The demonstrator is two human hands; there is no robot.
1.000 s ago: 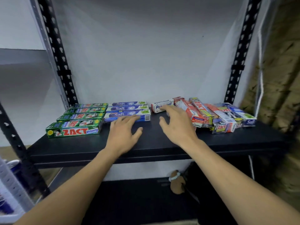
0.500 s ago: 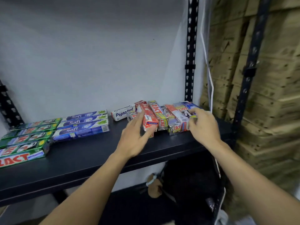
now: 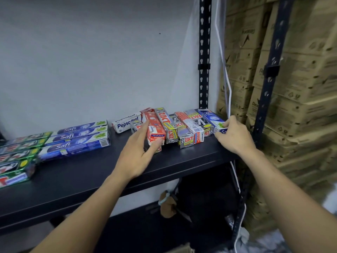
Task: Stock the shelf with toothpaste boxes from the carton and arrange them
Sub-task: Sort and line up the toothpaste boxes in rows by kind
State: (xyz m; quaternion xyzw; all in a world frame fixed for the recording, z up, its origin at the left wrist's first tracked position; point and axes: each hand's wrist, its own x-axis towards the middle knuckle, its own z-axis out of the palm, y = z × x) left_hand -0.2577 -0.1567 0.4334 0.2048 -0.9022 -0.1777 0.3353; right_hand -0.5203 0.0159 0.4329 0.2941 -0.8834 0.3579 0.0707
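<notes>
On the black shelf [image 3: 91, 170], green Zact boxes [image 3: 20, 154] and blue Safi boxes [image 3: 76, 137] lie in neat rows at the left. A loose jumble of boxes lies at the right end: a white Pepsodent box [image 3: 125, 122], a red Pepsodent box [image 3: 155, 125], silver Zact Smokers boxes [image 3: 186, 139] and a blue Safi box [image 3: 211, 117]. My left hand [image 3: 138, 152] lays straight fingers along the red box's left side, thumb against its front end. My right hand [image 3: 235, 136] curls its fingers round the near end of the blue Safi box.
Stacked brown cardboard cartons [image 3: 300, 88] fill the space right of the rack. A black slotted upright [image 3: 204, 70] and a white cable [image 3: 228, 84] stand at the shelf's back right corner. A brown object [image 3: 167, 205] hangs below the shelf.
Both hands moved right, from in front of the blue Safi rows to either side of the jumbled pile. The view has swung right with them.
</notes>
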